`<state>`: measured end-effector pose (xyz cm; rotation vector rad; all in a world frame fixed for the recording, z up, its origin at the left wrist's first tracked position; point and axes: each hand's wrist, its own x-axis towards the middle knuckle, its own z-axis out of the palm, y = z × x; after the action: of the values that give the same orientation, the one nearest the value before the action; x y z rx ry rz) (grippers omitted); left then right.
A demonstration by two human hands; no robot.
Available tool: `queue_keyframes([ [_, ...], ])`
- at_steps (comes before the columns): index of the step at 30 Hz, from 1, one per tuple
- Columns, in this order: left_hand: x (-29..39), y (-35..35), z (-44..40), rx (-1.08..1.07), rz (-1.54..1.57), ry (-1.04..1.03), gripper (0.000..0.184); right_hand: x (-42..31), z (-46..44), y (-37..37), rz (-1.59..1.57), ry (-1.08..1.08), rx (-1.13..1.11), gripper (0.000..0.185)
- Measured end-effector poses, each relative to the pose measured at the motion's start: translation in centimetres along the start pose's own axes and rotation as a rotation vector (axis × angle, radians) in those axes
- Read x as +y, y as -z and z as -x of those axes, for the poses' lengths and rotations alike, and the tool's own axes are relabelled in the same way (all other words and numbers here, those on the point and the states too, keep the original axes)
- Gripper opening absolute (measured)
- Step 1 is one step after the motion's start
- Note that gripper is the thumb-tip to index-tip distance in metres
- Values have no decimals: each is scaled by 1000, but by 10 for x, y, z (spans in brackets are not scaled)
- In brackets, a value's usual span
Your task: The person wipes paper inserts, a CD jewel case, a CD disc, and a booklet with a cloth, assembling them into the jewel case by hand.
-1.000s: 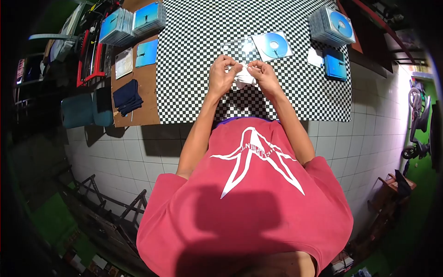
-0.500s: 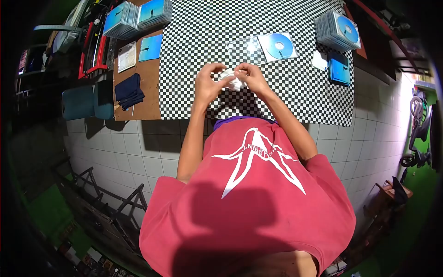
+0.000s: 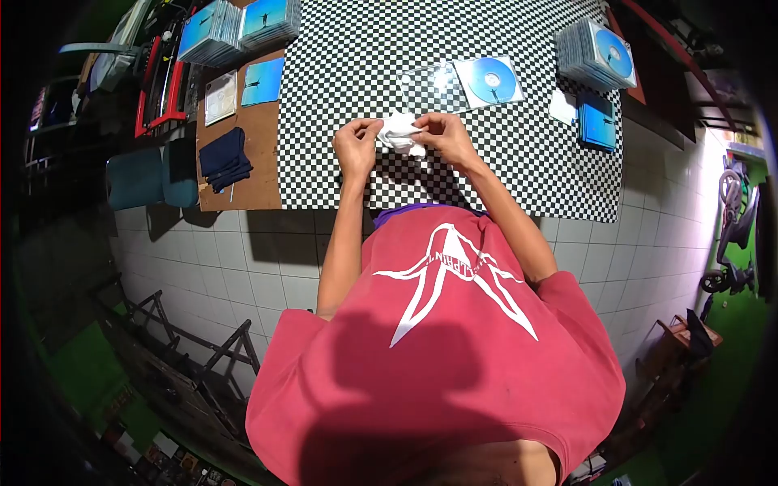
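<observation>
A crumpled white cloth [image 3: 400, 131] is stretched between my two hands above the checkered table. My left hand [image 3: 356, 151] pinches its left edge between thumb and fingers. On the other side, my right hand [image 3: 450, 141] grips the cloth's right part with its fingers closed. Just beyond the hands lies an opened CD case, its clear lid [image 3: 429, 85] on the left. A blue disc [image 3: 491, 81] sits in the tray half on the right.
Stacked CD cases [image 3: 212, 32] stand at the back left, and another stack [image 3: 596, 53] at the right. Blue printed inserts [image 3: 596, 120] lie below that stack. A brown board [image 3: 267, 146] carries a folded dark cloth [image 3: 225, 159] and a clear case [image 3: 220, 99]. A chair [image 3: 152, 176] stands at the left.
My hands have moved apart, the left one going left. The white cloth, bunched between the fingers before, is now more spread out and shows more of its surface.
</observation>
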<state>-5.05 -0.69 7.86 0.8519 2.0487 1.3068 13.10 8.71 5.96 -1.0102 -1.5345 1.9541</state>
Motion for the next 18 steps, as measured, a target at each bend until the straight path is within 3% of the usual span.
queue_keyframes([
  [2, -3, -2, 1, -9, 6, -12, 16, -6, 4, 0, -23, -19, 41, 13],
  [9, -9, -15, 1, -86, 111, 155, 23, -12, 9, 4, 46, -49, 89, 13],
  [11, -5, -17, 0, -180, 495, 402, 24, -13, 10, 3, 68, 12, 77, 14],
  [12, -2, -17, 0, -185, 494, 426, 25, -11, 10, 4, 66, 13, 81, 14],
  [14, 25, -17, 6, -181, 548, 407, 28, -5, 7, 5, 327, 239, 230, 15],
  [16, 13, -11, -1, -345, 441, 334, 33, -14, 11, 6, 390, 229, 253, 17],
  [18, 14, -11, 0, -424, 334, 251, 27, -18, 13, 6, 641, 511, 348, 19],
])
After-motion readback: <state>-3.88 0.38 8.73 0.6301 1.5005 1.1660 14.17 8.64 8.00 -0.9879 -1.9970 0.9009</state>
